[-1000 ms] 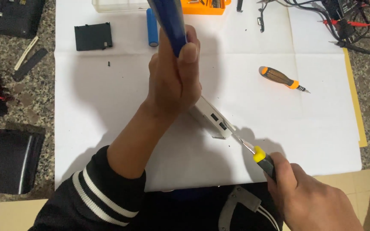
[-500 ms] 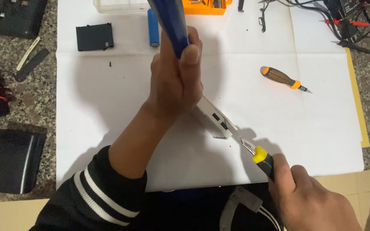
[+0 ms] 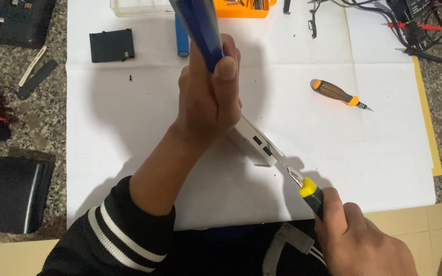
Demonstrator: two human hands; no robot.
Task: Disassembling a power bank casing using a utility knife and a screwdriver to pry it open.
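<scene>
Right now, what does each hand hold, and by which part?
Left hand: blue-and-white device, gripped around its middle. Right hand: screwdriver, by its black-and-yellow handle.

A big white paper sheet (image 3: 129, 128) lies on the speckled surface (image 3: 6, 148). On the sheet lie an orange screwdriver (image 3: 336, 93), a black box (image 3: 111, 45) and a blue battery (image 3: 182, 37). Left of the sheet sits a black case (image 3: 16, 194).

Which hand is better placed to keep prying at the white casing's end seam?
Right. The right hand grips the yellow-and-black screwdriver, its tip at the end of the white casing. The left hand is occupied clamping the casing and a blue piece.
</scene>
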